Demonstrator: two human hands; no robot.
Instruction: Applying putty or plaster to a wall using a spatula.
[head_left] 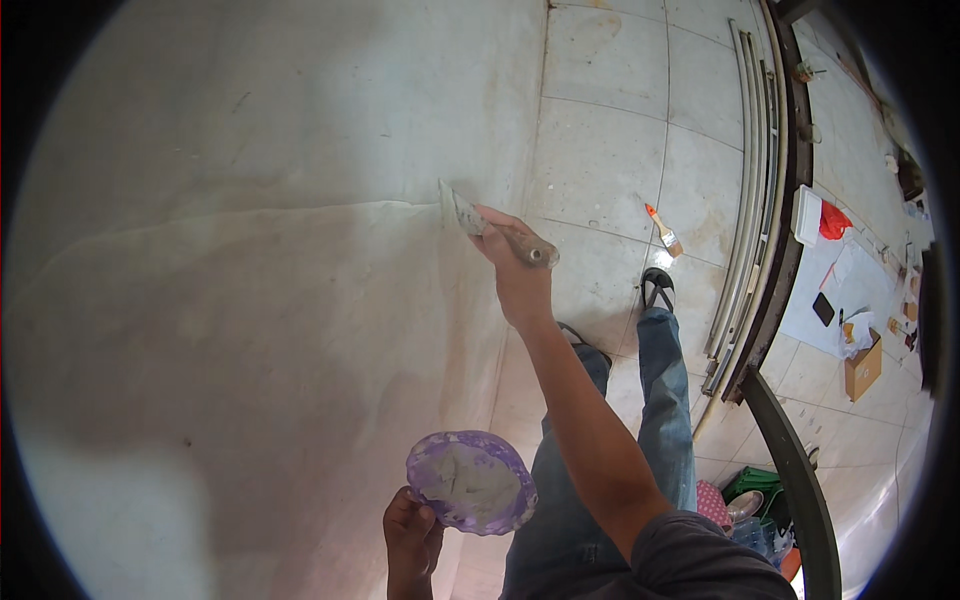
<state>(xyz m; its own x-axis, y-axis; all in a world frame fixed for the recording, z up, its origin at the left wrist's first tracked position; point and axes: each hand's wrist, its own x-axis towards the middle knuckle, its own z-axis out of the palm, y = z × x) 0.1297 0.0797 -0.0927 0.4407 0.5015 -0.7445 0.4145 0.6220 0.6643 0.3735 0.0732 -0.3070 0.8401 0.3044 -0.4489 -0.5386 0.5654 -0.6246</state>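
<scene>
My right hand (515,262) is closed round the wooden handle of a putty knife (465,215). The knife's blade lies against the pale wall (300,320), at the right end of a long raised line of filler (270,212) that runs leftward across it. Lower down, my left hand (412,525) grips the rim of a purple plastic bowl (528,490), thumb on the near side. Whitish putty (470,485) fills much of the bowl and smears its rim. The bowl is held in front of the wall, apart from the knife.
A paintbrush (664,232) with an orange-tipped handle lies on the tiled floor (600,150) beyond my feet. Long metal pipes (745,200) run along a dark metal beam (795,150) at the right. Past it are a cardboard box (864,368), a phone (823,309) and a red bag (834,220).
</scene>
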